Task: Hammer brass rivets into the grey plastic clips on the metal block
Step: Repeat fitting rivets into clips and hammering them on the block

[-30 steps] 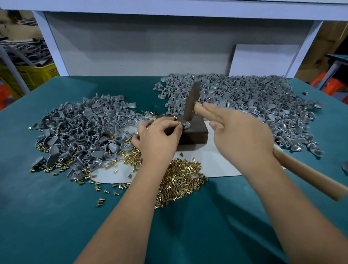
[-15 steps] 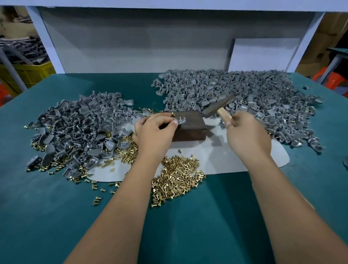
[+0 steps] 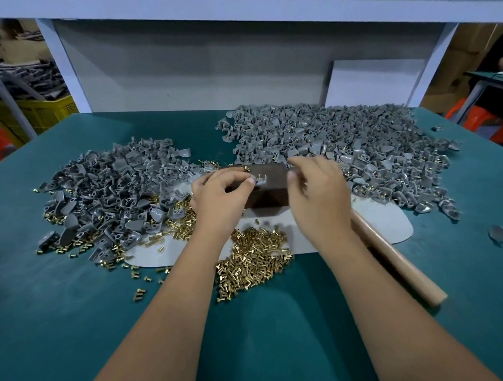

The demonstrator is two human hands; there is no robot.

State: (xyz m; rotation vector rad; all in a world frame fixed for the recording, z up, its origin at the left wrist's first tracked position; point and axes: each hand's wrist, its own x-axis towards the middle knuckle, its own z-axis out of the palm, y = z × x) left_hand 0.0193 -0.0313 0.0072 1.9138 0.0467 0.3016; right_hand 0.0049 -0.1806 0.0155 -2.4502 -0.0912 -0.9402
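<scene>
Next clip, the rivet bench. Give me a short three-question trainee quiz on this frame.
1. True or false: the left hand pinches a grey clip on the metal block.
2. Where does the hammer handle lie? A) right of the right forearm B) on the left clip pile C) on the shelf
3. Fill in: the brass rivet pile sits ___ the two forearms.

Key: 1 true; 2 A; 3 between.

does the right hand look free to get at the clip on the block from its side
Probably yes: the right hand hovers beside the metal block, with open block top between it and the grey clip. The left hand pinches the clip's other end.
</scene>
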